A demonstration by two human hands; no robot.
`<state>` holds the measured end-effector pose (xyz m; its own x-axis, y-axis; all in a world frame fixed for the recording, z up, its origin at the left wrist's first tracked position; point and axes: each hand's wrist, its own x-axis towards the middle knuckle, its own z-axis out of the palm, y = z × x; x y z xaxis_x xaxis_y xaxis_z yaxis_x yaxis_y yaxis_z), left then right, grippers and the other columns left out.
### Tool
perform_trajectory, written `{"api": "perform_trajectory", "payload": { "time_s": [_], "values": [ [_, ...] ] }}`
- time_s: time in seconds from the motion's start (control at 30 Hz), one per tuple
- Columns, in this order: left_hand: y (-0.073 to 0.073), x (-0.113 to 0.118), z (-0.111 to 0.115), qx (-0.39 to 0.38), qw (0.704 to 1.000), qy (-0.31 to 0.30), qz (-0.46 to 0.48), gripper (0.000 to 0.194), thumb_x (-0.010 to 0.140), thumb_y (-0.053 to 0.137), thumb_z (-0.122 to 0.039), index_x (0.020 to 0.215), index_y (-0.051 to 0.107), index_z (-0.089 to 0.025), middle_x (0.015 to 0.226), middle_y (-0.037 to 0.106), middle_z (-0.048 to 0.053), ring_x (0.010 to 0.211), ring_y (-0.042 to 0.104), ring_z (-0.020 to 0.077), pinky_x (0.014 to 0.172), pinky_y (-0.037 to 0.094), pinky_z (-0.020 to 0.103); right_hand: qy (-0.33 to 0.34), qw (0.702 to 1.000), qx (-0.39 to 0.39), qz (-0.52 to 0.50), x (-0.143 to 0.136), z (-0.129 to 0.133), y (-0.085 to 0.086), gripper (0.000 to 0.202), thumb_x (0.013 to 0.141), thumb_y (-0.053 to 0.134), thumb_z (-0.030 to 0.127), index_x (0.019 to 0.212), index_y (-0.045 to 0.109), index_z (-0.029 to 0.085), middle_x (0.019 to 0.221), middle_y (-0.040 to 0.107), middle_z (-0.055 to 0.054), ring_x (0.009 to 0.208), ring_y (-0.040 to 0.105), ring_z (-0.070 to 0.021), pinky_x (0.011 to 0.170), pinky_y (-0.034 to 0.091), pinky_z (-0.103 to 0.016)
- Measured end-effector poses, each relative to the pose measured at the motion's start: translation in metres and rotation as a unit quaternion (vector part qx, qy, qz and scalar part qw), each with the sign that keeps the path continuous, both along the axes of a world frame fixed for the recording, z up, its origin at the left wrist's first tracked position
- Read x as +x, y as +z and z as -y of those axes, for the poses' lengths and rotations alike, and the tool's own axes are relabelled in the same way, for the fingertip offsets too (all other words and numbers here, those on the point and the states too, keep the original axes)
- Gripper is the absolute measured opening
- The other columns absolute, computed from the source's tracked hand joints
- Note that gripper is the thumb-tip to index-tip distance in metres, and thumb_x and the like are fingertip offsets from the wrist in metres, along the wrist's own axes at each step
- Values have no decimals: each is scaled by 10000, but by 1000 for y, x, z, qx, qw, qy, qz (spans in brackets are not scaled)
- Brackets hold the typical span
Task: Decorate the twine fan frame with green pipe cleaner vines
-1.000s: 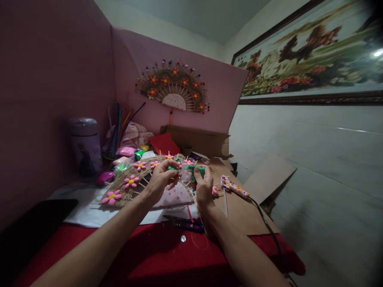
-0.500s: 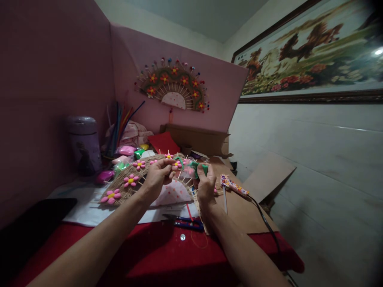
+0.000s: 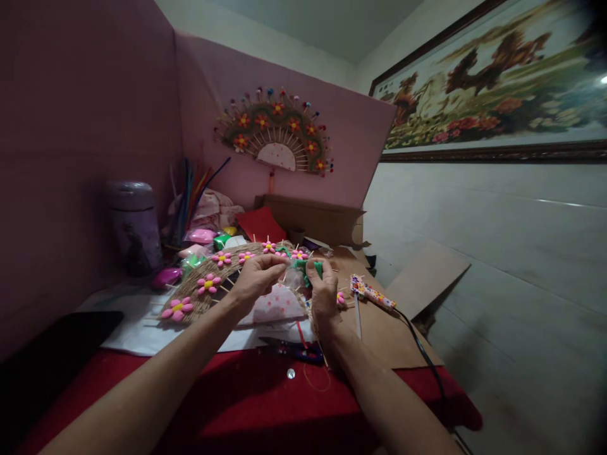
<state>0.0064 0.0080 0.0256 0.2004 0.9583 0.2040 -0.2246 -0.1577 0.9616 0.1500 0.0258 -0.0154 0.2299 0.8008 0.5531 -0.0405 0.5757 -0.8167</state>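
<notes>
A woven brown fan (image 3: 194, 284) with pink clay flowers lies on white paper, a dotted white half circle (image 3: 275, 304) at its base. Over its middle, my left hand (image 3: 258, 278) is closed in a pinch; whatever is between the fingertips is too small to make out. My right hand (image 3: 325, 291), just to the right, grips a piece of green clay (image 3: 317, 268) between thumb and fingers, with clear plastic hanging beside it. A thin green strand (image 3: 283, 250) shows near the fan's upper edge.
Dark-handled scissors (image 3: 298, 351) and a clear gem (image 3: 291, 373) lie in front on the red cloth (image 3: 227, 404). A patterned glue gun (image 3: 372, 294) with a cord rests on cardboard at right. Clay packets (image 3: 202, 236) and a purple flask (image 3: 135, 230) are at left. A finished fan (image 3: 275, 136) hangs behind.
My left hand has shifted slightly right and down, and its fingers have drawn closer together. My right hand has turned a little, tilting the green clay.
</notes>
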Motion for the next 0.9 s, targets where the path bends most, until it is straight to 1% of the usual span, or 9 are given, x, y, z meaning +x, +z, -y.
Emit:
{"api": "perform_trajectory", "payload": {
  "time_s": [0.13, 0.2, 0.3, 0.37, 0.43, 0.53, 0.7, 0.8, 0.9],
  "values": [
    [2, -1, 0, -17, 999, 7, -39, 313, 603, 734, -392, 666, 561, -139, 434, 368, -87, 360, 241, 8, 360, 145, 147, -24, 999, -2, 47, 0, 4, 4, 292, 833, 526, 481, 848, 556, 192, 690, 560, 23, 595, 504, -112, 576, 429, -238],
    [2, -1, 0, -12, 999, 10, -43, 344, 624, 718, -411, 594, 497, -149, 424, 360, -85, 353, 233, 7, 355, 137, 149, -79, 992, 15, 101, 0, 9, 7, 284, 851, 512, 454, 933, 556, 186, 788, 602, -16, 687, 550, -146, 657, 462, -290],
    [2, -1, 0, 2, 999, 39, -19, 353, 644, 703, -423, 593, 484, -151, 430, 376, -82, 346, 230, 6, 347, 128, 153, -207, 952, 123, 191, 1, 17, 11, 319, 855, 531, 370, 1110, 507, 180, 1064, 580, -100, 988, 540, -222, 870, 434, -411],
    [3, -1, 1, 9, 998, 61, -4, 327, 641, 708, -408, 632, 511, -148, 440, 402, -81, 342, 236, 6, 345, 137, 154, -232, 920, 204, 240, -1, 23, 12, 304, 864, 513, 294, 1147, 483, 186, 1150, 526, -119, 1093, 486, -237, 932, 401, -439],
    [2, 1, 2, 11, 997, 70, 3, 304, 636, 710, -390, 667, 532, -146, 451, 433, -75, 342, 260, 12, 344, 157, 156, -191, 913, 229, 279, -4, 29, 12, 256, 875, 474, 227, 1128, 480, 192, 1115, 521, -109, 1052, 499, -219, 891, 434, -407],
    [-1, 4, 3, 14, 998, 67, 1, 273, 652, 691, -378, 699, 559, -145, 477, 466, -65, 359, 299, 23, 352, 179, 158, -132, 915, 205, 321, -10, 33, 8, 262, 842, 488, 185, 1104, 467, 183, 1066, 523, -100, 955, 524, -202, 806, 472, -365],
    [-5, 7, 3, 82, 989, 81, -91, 206, 682, 637, -335, 648, 612, -133, 516, 499, -45, 411, 348, 42, 393, 252, 188, -132, 924, 171, 316, -13, 31, 3, 327, 785, 540, 178, 1101, 455, 182, 1002, 560, -81, 908, 554, -204, 770, 479, -350],
    [-5, 6, 3, 167, 965, 117, -165, 191, 712, 583, -291, 625, 643, -132, 530, 519, -30, 486, 422, 72, 483, 336, 215, -141, 933, 151, 295, -11, 29, 3, 275, 790, 522, 153, 1057, 468, 190, 881, 590, -34, 758, 579, -162, 686, 476, -293],
    [-5, 6, 4, 228, 932, 176, -223, 184, 730, 547, -235, 608, 644, -136, 566, 566, -13, 568, 482, 98, 575, 373, 234, -171, 933, 140, 284, -9, 26, 2, 157, 770, 510, 118, 906, 503, 195, 735, 568, 10, 623, 543, -135, 601, 445, -257]
  ]
}}
